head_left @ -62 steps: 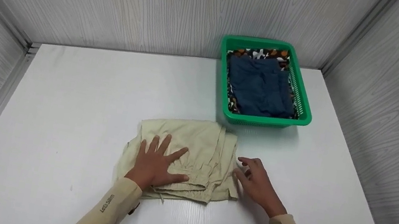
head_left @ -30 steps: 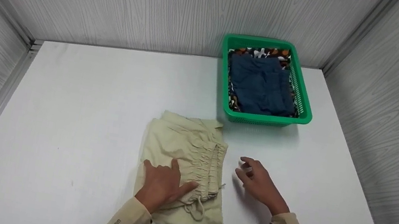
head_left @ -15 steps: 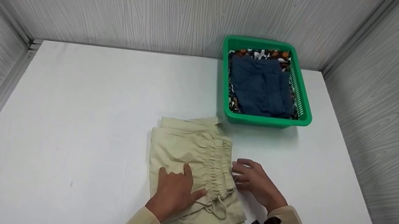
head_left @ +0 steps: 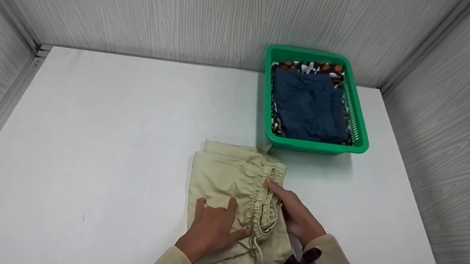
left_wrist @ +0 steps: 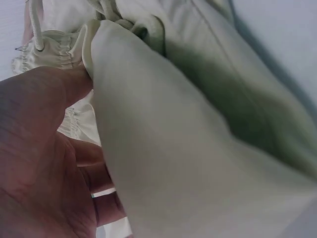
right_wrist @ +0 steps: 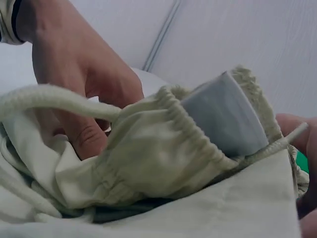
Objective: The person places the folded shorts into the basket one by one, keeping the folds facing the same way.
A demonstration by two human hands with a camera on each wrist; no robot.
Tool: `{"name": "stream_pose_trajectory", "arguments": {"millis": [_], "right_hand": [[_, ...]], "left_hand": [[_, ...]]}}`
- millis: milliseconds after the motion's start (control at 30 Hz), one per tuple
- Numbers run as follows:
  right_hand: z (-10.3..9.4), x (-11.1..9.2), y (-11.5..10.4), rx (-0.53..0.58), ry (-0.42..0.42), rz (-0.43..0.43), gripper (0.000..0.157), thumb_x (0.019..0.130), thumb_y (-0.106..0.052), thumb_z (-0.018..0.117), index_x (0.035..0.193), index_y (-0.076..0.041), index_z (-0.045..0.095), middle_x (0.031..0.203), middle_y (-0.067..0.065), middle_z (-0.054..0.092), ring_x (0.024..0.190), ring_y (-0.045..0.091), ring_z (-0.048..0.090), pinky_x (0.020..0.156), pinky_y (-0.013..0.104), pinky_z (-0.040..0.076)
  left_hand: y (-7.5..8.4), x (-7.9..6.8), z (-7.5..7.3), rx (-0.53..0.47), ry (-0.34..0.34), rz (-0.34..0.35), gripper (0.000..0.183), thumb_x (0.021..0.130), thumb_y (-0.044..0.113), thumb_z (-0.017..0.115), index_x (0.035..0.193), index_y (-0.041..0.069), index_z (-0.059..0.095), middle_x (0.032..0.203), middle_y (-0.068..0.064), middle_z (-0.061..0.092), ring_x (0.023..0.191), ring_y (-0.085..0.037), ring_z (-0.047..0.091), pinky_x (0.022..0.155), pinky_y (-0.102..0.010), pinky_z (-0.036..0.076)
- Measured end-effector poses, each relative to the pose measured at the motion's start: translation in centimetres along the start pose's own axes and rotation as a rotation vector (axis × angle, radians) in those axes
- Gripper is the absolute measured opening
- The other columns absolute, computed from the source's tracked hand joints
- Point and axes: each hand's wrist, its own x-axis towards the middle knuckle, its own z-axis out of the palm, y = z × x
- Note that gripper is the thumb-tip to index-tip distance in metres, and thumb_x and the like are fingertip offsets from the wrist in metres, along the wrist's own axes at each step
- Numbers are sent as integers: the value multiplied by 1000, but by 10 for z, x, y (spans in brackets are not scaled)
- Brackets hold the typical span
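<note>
Beige drawstring pants [head_left: 222, 177], folded in layers, lie on the white table with their gathered elastic waistband to the right. My left hand [head_left: 214, 229] grips the cloth low on the folded stack, some fingers bent and the thumb spread toward the waistband. In the left wrist view its fingertips tuck behind a flap of cloth [left_wrist: 163, 144]. My right hand [head_left: 297, 214] holds the waistband, thumb on top and the other fingers hidden under the edge. A pale label [right_wrist: 225, 116] shows inside the waistband [right_wrist: 153, 153], and a cord [right_wrist: 54, 99] loops beside it.
A green plastic basket [head_left: 316, 147] stands behind the pants to the right, holding a folded dark blue garment [head_left: 308, 108] over a patterned cloth [head_left: 310, 67]. Pale wood-grain panels [head_left: 142, 2] wall the white table [head_left: 95, 137] at the back and both sides.
The pants have turned so the waistband faces right, then slid right with my left hand. My right hand, apart from the cloth a second ago, has moved left and taken hold of the waistband.
</note>
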Motion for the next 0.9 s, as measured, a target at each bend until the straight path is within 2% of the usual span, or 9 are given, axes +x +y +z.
{"name": "stream_pose_trajectory", "arguments": {"millis": [133,233,367,467,533,633,733,800,900], "right_hand": [[3,0,-1,-161,41,-27,55,95,-36,72,135,-1,57,113,14,71,97,24,72,85,38,58],[3,-3,-2,-282,86,-44,51,93,-29,74,133,-3,58,107,13,72,89,22,73,79,36,59],[0,-6,-2,-334,79,-73,51,94,-22,70,138,-4,52,112,15,69,92,25,72,79,37,59],[-4,-6,1,-324,43,-100,54,96,-17,63,145,-7,44,122,18,62,100,27,68,84,39,57],[-7,-6,4,-308,30,-104,57,98,-15,60,151,-11,38,130,18,57,106,27,65,87,39,56],[-13,-6,8,-303,30,-101,64,100,-15,57,157,-17,27,140,17,50,113,26,61,91,39,54],[-17,-5,12,-278,9,-100,69,102,-16,55,160,-20,19,146,15,45,119,26,59,94,39,52],[-19,-4,13,-245,-9,-95,70,103,-19,56,161,-21,18,146,15,46,121,27,59,95,39,52],[-23,-4,13,-162,-33,-63,68,102,-23,61,159,-16,24,140,17,53,119,28,62,96,41,53]], "left_hand": [[-2,0,4,-30,23,27,91,94,69,54,149,-3,45,102,-11,75,93,-29,70,104,-63,26],[-5,-3,2,-126,35,52,84,98,66,49,148,0,48,106,-9,75,98,-27,70,103,-61,29],[-19,-9,-8,-250,169,59,69,102,56,51,146,4,52,109,-10,68,101,-30,63,92,-55,43],[-36,-11,-15,-326,318,-50,62,100,46,60,147,6,52,119,-16,57,106,-34,54,83,-52,48],[-46,-12,-18,-419,353,-160,65,98,41,65,149,4,48,129,-21,50,114,-38,50,88,-54,47],[-56,-12,-19,-646,283,-334,75,97,38,66,154,1,36,139,-26,44,122,-41,49,95,-55,46],[-61,-9,-18,-921,194,-445,85,97,37,67,157,-3,23,143,-29,45,123,-39,55,98,-52,47],[-63,-7,-18,-1120,162,-487,86,96,35,69,157,-6,22,141,-29,49,119,-35,59,96,-47,49],[-64,-1,-18,-1374,124,-467,76,96,28,69,150,-12,33,133,-29,57,111,-30,64,93,-39,52]]}}
